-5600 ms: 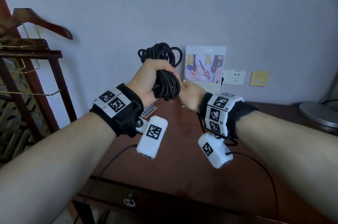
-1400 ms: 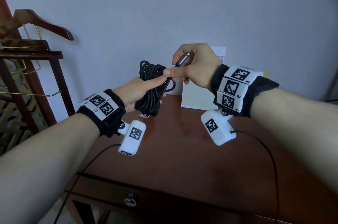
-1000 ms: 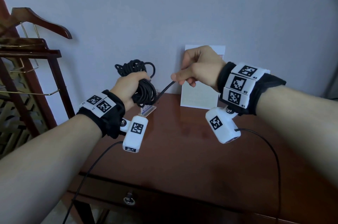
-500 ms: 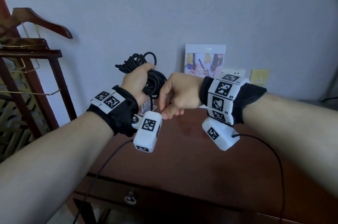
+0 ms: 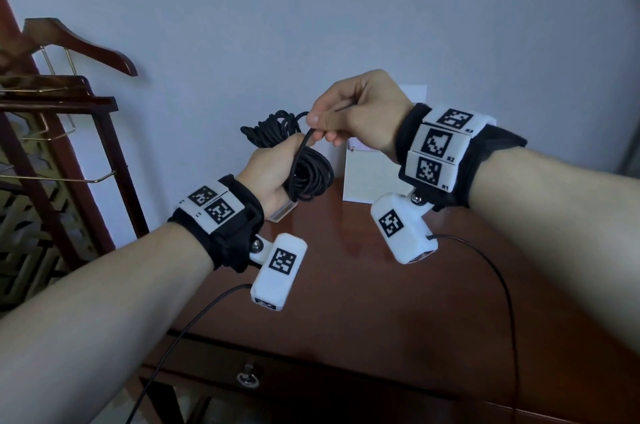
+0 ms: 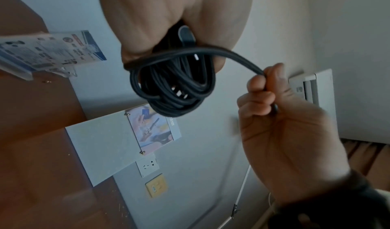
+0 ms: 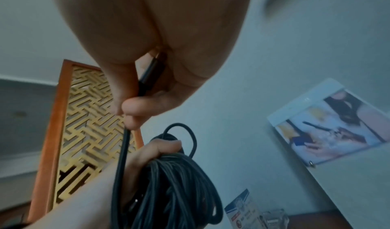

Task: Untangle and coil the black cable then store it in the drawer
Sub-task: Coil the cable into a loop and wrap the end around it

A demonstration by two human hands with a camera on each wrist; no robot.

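Observation:
My left hand (image 5: 273,171) grips a coiled bundle of black cable (image 5: 308,171) above the back of the wooden desk (image 5: 346,285). The loops of the black cable (image 6: 175,89) hang out of my fist in the left wrist view. My right hand (image 5: 349,112) is just above and to the right, pinching the cable's free end (image 6: 232,57), which runs over the left fist. The cable's plug (image 7: 152,72) lies inside my right fingers. The drawer (image 5: 249,378) with its ring pull is closed at the desk's front.
A white card stand with a picture (image 6: 152,127) leans on the wall behind the hands. A small acrylic sign (image 6: 48,52) stands at the desk's back left. A wooden coat rack with a hanger (image 5: 69,46) is on the left. Wall sockets (image 6: 147,166) sit low on the wall.
My right hand has risen from below the bundle to above it, carrying the free end over the left fist. The left hand dropped slightly with the coil.

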